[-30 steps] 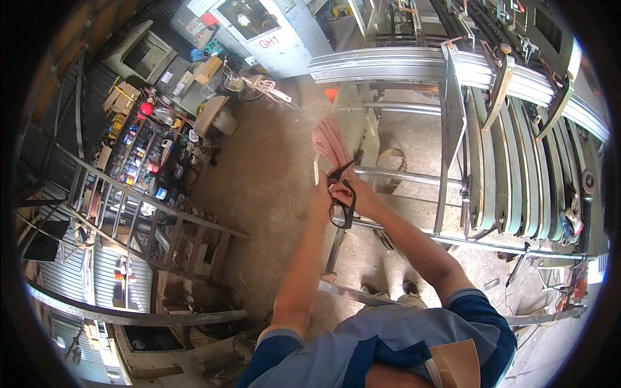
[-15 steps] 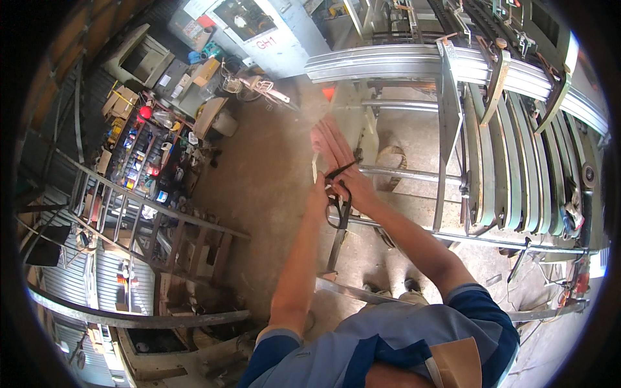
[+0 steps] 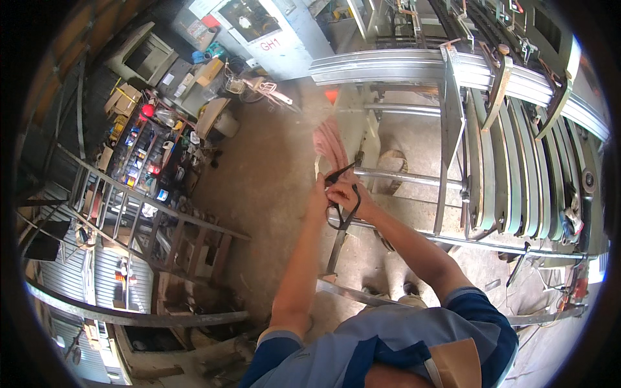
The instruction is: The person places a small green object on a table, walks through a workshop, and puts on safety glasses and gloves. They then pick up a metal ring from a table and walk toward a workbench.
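Head view, obs. 1 — both forearms reach forward, hands meeting just above the steel rail (image 3: 414, 178).

Grip?

Right hand (image 3: 352, 197) closed on the black scissors (image 3: 341, 194); left hand (image 3: 318, 197) pinches the pink cloth (image 3: 330, 145), which rises away from the rail.

Packages, signs?

White cabinet (image 3: 272, 32) with red lettering, far beyond the rail; cardboard boxes (image 3: 210, 71) and small coloured cans (image 3: 139, 139) well left of it.

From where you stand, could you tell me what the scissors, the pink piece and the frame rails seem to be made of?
The scissors in the hands: black handles, probably plastic; blades too small to judge. The pink piece looks like soft cloth, limp and folded. The frame rails look like bare metal, perhaps aluminium: pale grey, with a dull sheen.
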A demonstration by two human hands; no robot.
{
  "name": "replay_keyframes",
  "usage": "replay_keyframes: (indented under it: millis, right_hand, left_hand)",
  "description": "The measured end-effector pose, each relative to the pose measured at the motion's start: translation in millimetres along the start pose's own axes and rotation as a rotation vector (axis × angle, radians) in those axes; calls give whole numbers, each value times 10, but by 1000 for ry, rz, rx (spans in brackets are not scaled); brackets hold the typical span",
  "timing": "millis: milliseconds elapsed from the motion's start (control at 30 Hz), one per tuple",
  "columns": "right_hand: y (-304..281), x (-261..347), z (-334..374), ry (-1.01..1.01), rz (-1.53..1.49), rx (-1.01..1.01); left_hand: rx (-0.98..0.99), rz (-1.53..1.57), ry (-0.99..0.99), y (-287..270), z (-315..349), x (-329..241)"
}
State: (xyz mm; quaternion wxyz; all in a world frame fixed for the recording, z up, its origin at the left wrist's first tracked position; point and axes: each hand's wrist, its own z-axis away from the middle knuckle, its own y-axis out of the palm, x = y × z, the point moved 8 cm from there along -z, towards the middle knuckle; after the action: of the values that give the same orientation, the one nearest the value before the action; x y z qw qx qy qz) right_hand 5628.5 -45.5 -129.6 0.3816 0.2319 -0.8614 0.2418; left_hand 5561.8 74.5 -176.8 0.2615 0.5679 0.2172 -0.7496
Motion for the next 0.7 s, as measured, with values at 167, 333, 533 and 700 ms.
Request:
replay_keyframes:
  millis: [167,333,533,700]
  right_hand:
    - [-130,-554,151,260,-121,29]
    - [-567,-1037,209,555,-316,-334]
    - [-786,-685,-50,362,-369,-324]
    - [-529,20,-67,93,-237,-47]
  left_hand:
    - [-3,54,-51,-121,23,26]
    - [148,240,-116,-81,120,94]
    - [54,177,-144,-168,153,71]
    - [5,275,-86,-22,109,-179]
